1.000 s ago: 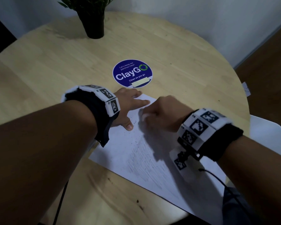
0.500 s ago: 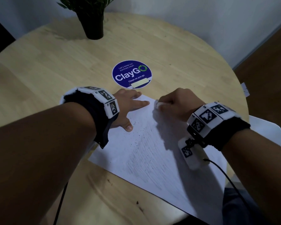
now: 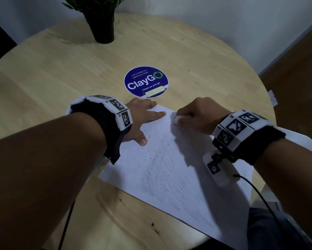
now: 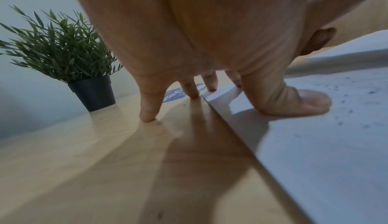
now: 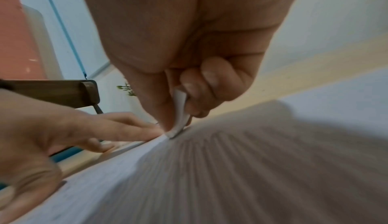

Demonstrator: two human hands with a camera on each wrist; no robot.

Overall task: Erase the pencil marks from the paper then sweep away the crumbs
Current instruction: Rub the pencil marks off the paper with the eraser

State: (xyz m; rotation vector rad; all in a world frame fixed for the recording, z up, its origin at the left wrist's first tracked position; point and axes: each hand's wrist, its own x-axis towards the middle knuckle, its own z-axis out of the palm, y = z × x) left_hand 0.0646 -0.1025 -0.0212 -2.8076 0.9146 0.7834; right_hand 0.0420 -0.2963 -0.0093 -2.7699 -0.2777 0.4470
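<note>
A sheet of white paper point(image 3: 169, 168) lies at an angle on a round wooden tabletop point(image 3: 61, 69), near its front edge. The left hand point(image 3: 142, 121) rests flat on the paper's far left corner, fingers point(image 4: 148, 109) straight and spread, the thumb on the sheet and some fingertips on the wood. The right hand point(image 3: 196, 116) is at the far edge of the paper, its curled fingers point(image 5: 201, 84) pinching a white eraser point(image 5: 179, 114) whose tip touches the sheet; this close view is blurred, so the exact contact is hard to judge. Faint grey pencil marks point(image 3: 160, 177) and dark crumbs point(image 3: 151, 141) cover the paper. Beyond lie a round blue sticker point(image 3: 146, 81) and a potted plant point(image 3: 101, 18).
</note>
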